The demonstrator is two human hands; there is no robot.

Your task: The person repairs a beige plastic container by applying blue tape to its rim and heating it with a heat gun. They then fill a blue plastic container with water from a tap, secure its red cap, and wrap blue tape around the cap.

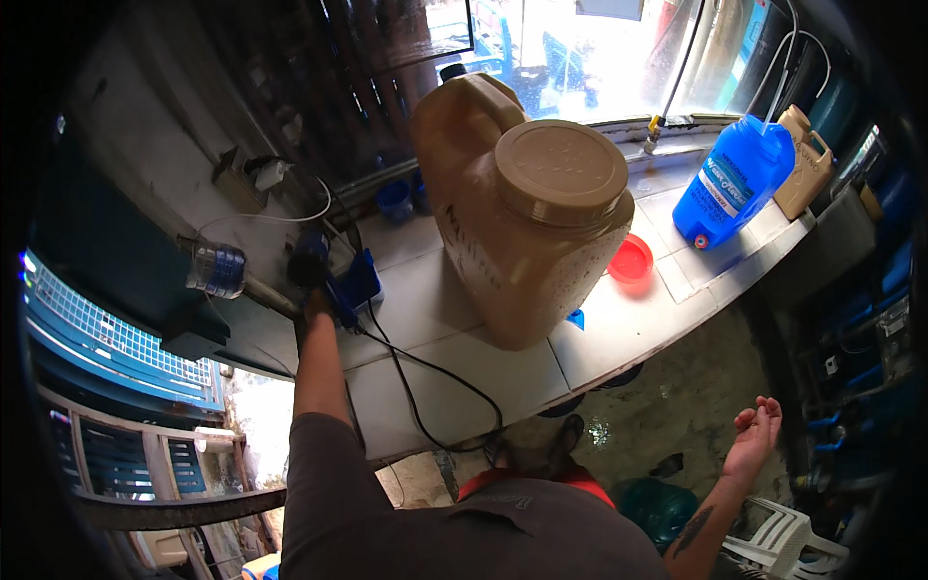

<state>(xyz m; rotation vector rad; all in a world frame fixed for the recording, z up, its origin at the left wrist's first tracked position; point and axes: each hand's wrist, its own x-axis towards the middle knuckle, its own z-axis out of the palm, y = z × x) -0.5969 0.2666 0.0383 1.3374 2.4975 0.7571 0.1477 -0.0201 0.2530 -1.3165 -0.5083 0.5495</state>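
My left hand [316, 306] reaches to the far left of the white tiled counter, right at a dark blue corded tool [340, 302] that looks like a heat gun. Its fingers are hidden, so their grip does not show. A black cord [401, 372] runs from the tool over the counter's front edge. To the right of it stands a large tan water jug [483, 232] with a wide round lid [561, 166] on and a handle. My right hand [756, 440] hangs in the air off the counter's right front, empty, with loosely bent fingers apart.
A red round cap [631, 259] lies right of the tan jug, and a small blue piece [576, 318] is by its base. Farther right stand a blue water jug [735, 184] and another tan jug [804, 164]. A white plastic chair [788, 541] is below my right arm.
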